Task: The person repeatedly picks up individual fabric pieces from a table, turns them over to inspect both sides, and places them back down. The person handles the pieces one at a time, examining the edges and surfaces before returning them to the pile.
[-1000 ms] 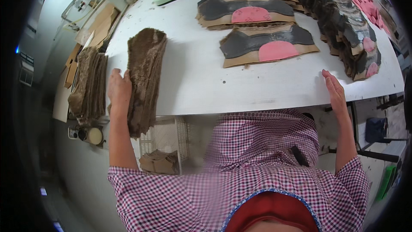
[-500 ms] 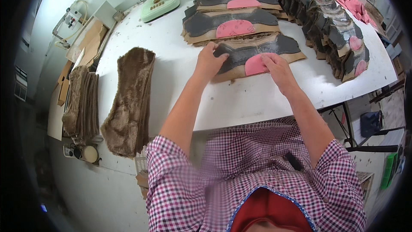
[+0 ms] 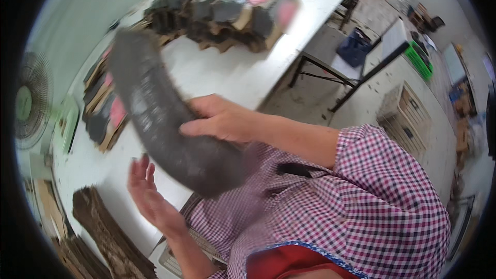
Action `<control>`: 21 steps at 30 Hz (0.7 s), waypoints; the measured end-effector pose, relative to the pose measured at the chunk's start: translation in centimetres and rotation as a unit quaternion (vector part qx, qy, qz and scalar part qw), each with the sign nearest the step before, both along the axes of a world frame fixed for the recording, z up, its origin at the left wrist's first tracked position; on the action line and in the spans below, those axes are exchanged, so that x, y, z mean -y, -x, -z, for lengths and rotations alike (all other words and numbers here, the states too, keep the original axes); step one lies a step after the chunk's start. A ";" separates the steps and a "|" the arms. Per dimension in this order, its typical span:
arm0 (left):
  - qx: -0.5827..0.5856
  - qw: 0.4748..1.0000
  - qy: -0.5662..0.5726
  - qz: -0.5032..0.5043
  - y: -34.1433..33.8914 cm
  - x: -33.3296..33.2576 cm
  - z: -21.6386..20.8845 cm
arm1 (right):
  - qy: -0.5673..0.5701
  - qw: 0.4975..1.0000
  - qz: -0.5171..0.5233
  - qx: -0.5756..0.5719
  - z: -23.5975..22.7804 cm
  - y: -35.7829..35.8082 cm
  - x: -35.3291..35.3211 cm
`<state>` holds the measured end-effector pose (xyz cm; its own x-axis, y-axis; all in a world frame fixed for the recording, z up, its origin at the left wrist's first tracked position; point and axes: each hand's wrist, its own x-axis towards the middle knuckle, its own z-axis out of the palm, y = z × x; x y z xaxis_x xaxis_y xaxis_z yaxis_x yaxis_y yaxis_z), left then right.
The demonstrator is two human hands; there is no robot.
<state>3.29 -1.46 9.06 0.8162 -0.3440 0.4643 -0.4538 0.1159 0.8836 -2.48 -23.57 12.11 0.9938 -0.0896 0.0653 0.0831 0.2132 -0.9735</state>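
Observation:
A long, curved dark grey panel (image 3: 155,108), blurred by motion, is held up over the table's front edge. My right hand (image 3: 212,119) grips it at the middle of its inner edge, thumb on the grey face and the other fingers out of sight behind. Below its other edge, my left hand (image 3: 152,201) is raised with fingers apart and nothing in them. Behind the panel lie stacked grey and tan panels with pink patches (image 3: 116,111), partly hidden by it.
A long row of overlapping panels (image 3: 222,10) covers the far part of the white table (image 3: 232,77). Brown furry pieces (image 3: 106,227) are stacked at lower left, near a green fan (image 3: 31,103). A plastic basket (image 3: 405,113) and a metal-legged stand (image 3: 320,67) are at right.
The view has swung to the right. My hands have left the pink-patched panel on the table; my right hand now holds up a grey panel, and my left has opened.

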 end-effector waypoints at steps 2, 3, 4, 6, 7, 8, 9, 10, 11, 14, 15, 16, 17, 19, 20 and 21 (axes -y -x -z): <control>-0.314 0.919 0.221 0.083 -1.3 0.0 1.1 | 0.021 0.997 -0.074 -0.006 -1.4 0.7 0.0; -0.281 0.943 0.166 0.058 -1.0 -0.4 2.4 | 0.033 0.994 -0.107 0.013 -1.4 0.9 -0.3; -0.248 0.962 0.113 0.027 -0.8 -1.0 3.7 | 0.029 0.990 -0.140 0.009 -1.3 1.0 -0.8; -0.259 0.940 0.160 0.156 -1.5 -0.9 4.5 | 0.023 0.980 -0.195 -0.012 -0.7 1.0 -1.6; -0.265 0.921 0.183 0.219 -2.0 -0.8 4.9 | 0.025 0.981 -0.188 -0.049 -0.8 1.2 -1.3; -0.270 0.900 0.204 0.274 -2.7 -1.1 5.6 | 0.023 0.978 -0.187 -0.084 -0.5 1.2 -1.2; -0.275 0.875 0.225 0.328 -3.4 -1.3 6.3 | 0.020 0.975 -0.186 -0.119 -0.2 1.3 -1.0; -0.279 0.846 0.248 0.380 -3.6 -0.9 6.2 | 0.089 0.979 -0.143 -0.116 0.2 1.4 -0.9; -0.283 0.814 0.270 0.429 -3.6 -0.4 6.2 | 0.156 0.982 -0.083 -0.072 0.5 1.8 -1.0; -0.405 0.899 0.153 -0.066 -0.8 3.0 1.8 | 0.316 0.946 0.062 0.037 1.5 2.9 -1.8; -0.393 0.904 0.167 0.005 0.4 3.9 0.4 | 0.346 0.933 0.075 0.059 1.6 2.9 -2.3; -0.353 0.926 0.135 -0.013 1.4 5.0 -0.1 | 0.377 0.919 0.089 0.079 1.6 3.0 -2.7; -0.310 0.945 0.104 -0.032 1.8 5.5 -0.2 | 0.407 0.902 0.102 0.101 1.9 2.8 -3.3; -0.346 0.930 0.126 0.009 1.2 5.5 0.6 | 0.391 0.913 0.097 0.058 2.2 2.4 -3.4; -0.363 0.921 0.138 0.028 1.0 5.6 0.9 | 0.341 0.938 0.064 0.025 2.0 2.2 -3.0; -0.392 0.911 0.127 0.017 0.9 5.4 1.0 | 0.288 0.957 0.031 -0.008 1.9 2.0 -2.7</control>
